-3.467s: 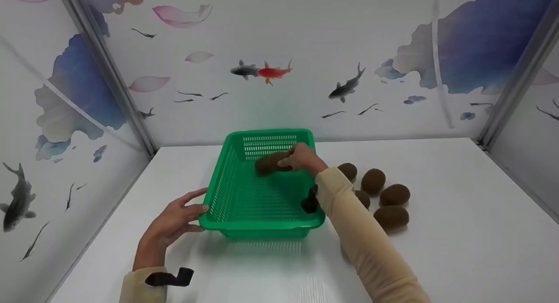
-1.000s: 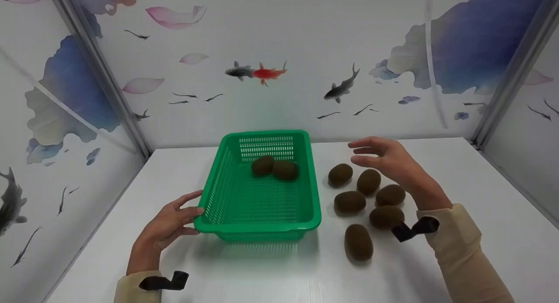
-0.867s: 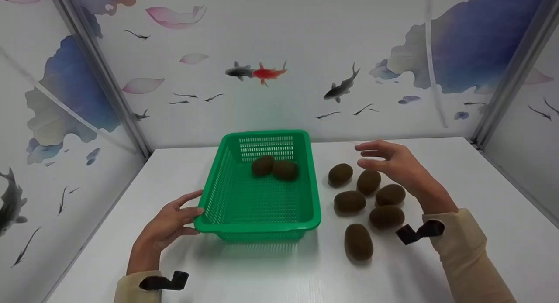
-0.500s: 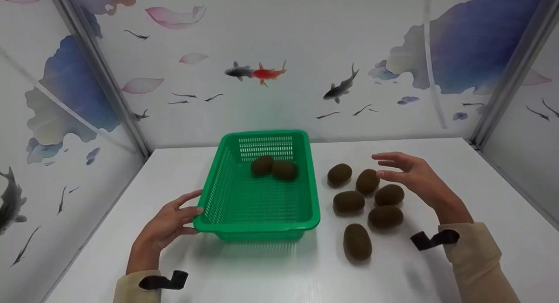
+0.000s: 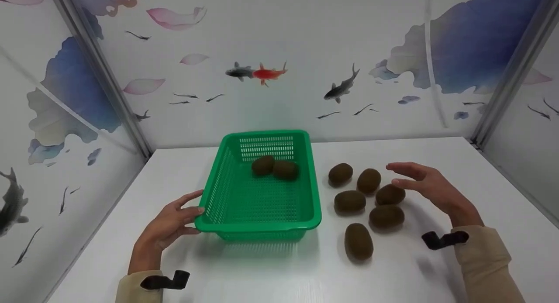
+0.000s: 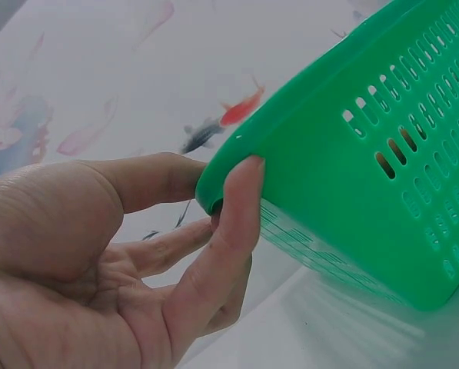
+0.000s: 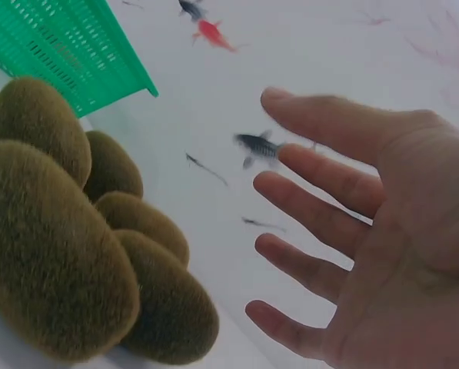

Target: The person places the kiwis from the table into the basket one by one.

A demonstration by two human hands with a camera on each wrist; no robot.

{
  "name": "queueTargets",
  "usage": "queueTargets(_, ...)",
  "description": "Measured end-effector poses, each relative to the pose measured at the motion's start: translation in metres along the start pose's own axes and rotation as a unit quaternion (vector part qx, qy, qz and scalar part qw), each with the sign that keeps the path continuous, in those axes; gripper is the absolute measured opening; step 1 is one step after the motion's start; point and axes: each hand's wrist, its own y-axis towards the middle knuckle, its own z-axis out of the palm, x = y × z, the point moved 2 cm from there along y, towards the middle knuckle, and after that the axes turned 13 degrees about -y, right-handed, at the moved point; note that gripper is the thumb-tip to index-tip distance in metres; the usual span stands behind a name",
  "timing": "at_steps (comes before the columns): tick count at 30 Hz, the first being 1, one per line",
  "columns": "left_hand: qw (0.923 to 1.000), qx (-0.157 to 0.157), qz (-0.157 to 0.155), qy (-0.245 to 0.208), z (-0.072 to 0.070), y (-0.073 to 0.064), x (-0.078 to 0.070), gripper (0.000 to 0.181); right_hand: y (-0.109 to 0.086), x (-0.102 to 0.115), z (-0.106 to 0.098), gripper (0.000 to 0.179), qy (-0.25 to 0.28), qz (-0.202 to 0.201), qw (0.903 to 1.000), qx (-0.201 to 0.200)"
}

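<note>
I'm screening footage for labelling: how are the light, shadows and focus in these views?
Head: dim, pale sheen on the table, soft shadow below the basket; left wrist: wall print hazy behind the left hand; right wrist: nearest kiwi sharp enough to show fuzz.

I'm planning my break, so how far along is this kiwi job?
Seemingly done: two kiwis lie in the green basket.
In hand: the left hand pinches the basket's rim; the right hand holds nothing.
Left, if all are meant for the basket: six kiwis on the table.
</note>
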Motion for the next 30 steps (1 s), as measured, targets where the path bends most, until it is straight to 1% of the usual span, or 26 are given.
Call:
queueTargets(5,1.0000,-0.001,-0.002,0.002,-0.001,-0.001,0.000,0.075,0.002,-0.019,0.004,0.059,-0.002,0.013,0.9999,0.001)
queueTargets(10,1.0000,0.002,-0.005,-0.005,-0.002,-0.001,0.000,0.076,0.002,-0.034,0.009,0.067,-0.001,0.036,0.9992,0.018)
queueTargets(13,0.9999,0.004,-0.006,-0.007,-0.002,-0.001,0.000,0.077,0.002,-0.041,0.010,0.069,-0.014,0.040,0.9988,0.024)
queueTargets(17,0.9999,0.008,-0.009,-0.010,-0.001,-0.001,-0.001,0.078,0.001,-0.047,0.014,0.070,-0.026,0.038,0.9984,0.034)
queueTargets(22,0.9998,0.010,-0.008,-0.013,-0.002,-0.002,-0.001,0.078,0.003,-0.050,0.019,0.073,-0.016,0.037,0.9979,0.050)
queueTargets(30,0.9999,0.010,-0.004,-0.008,-0.001,0.000,-0.001,0.077,0.005,-0.054,0.021,0.081,-0.020,0.052,0.9972,0.051)
